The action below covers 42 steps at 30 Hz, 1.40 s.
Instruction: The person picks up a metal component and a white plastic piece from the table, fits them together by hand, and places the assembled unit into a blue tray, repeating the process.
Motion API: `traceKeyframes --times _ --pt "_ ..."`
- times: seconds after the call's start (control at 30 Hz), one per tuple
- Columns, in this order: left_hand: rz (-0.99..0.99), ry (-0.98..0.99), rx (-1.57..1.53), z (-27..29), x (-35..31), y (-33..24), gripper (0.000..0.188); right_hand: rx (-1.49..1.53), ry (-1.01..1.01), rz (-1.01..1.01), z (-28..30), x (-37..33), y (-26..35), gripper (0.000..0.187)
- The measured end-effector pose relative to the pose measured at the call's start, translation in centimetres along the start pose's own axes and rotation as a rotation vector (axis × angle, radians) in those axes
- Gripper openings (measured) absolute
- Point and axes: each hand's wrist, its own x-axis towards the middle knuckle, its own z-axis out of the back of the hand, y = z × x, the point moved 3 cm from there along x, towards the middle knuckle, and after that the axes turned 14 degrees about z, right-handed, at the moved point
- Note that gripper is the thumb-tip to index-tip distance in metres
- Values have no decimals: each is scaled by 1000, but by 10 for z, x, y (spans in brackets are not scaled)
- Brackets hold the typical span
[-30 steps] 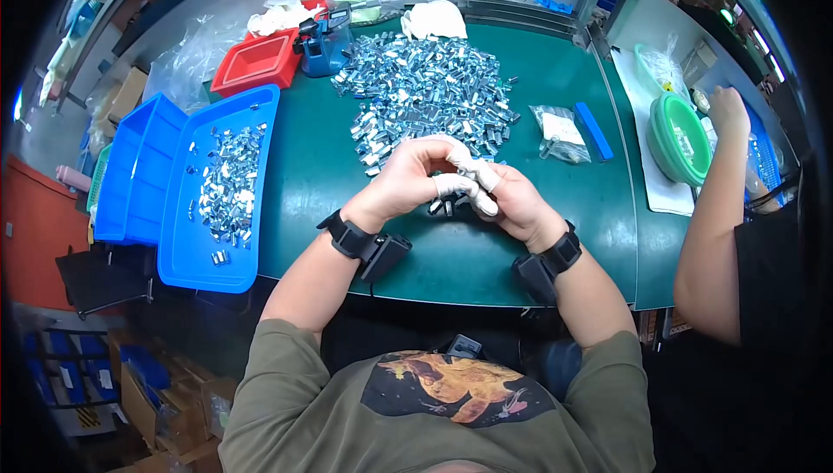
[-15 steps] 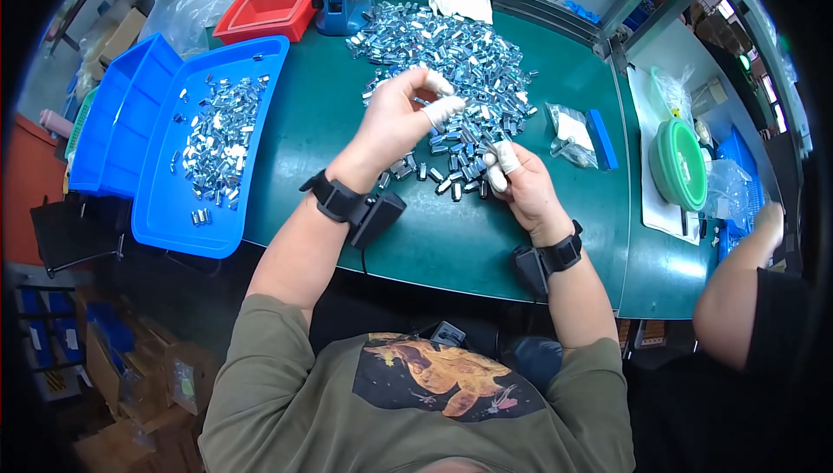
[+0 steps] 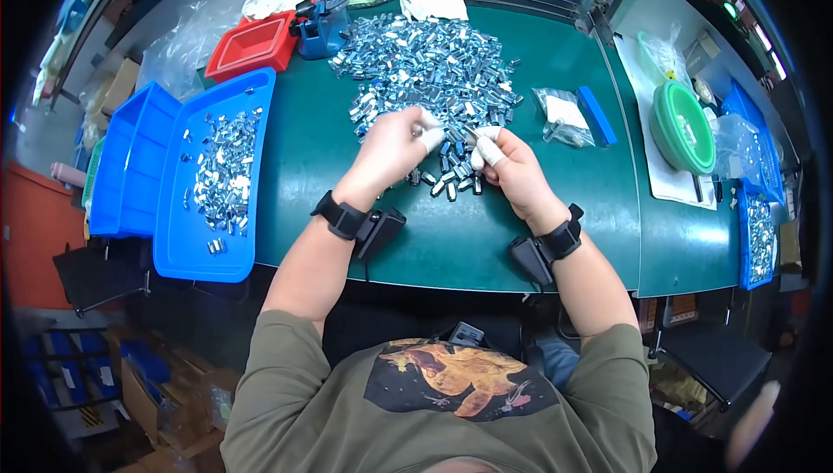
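A big pile of small shiny metal hex fittings (image 3: pixel 425 65) is heaped on the green table, with its near edge around my fingertips. My left hand (image 3: pixel 395 147), with white finger cots on thumb and fingers, is curled closed at the left of that near edge; what lies in its pinch is too small to make out. Opposite it, my right hand (image 3: pixel 518 174), also in white finger cots, pinches a small metal fitting (image 3: pixel 471 131) between thumb and finger. Several loose fittings (image 3: pixel 449 185) lie between and just below the two hands.
At the left, a blue tray (image 3: pixel 173 213) holds more fittings, beside a blue bin (image 3: pixel 130 165). Red trays (image 3: pixel 252 46) and a blue gauge stand (image 3: pixel 324 32) are at the back. A plastic bag (image 3: pixel 564 117), blue bar (image 3: pixel 596 117) and green bowls (image 3: pixel 681 128) are rightward.
My left hand has come down and its fingers have closed. My right hand has moved slightly up and left, nearer to it. The other person's arm at the right has pulled back toward the lower edge.
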Motion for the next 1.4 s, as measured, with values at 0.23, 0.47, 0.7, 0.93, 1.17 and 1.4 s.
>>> traceKeyframes --times 0.23,0.47,0.7,0.93,1.17,1.4 --pt "185 316 -801 -4 -8 -17 18 -174 -74 186 2 1 -5 11" --pt "93 320 -748 -11 -12 -19 13 -428 -55 311 5 -1 3 13" --pt "-264 428 -406 -5 -21 -29 15 274 228 -305 5 -8 -4 23" --pt "-75 252 -637 23 -14 -29 13 134 119 -187 1 -4 3 24" --pt "261 -585 -202 158 -61 58 15 -36 -10 -49 12 4 -8 24" --pt "258 -575 58 146 -81 40 23 -71 -13 14 9 5 -13 22"
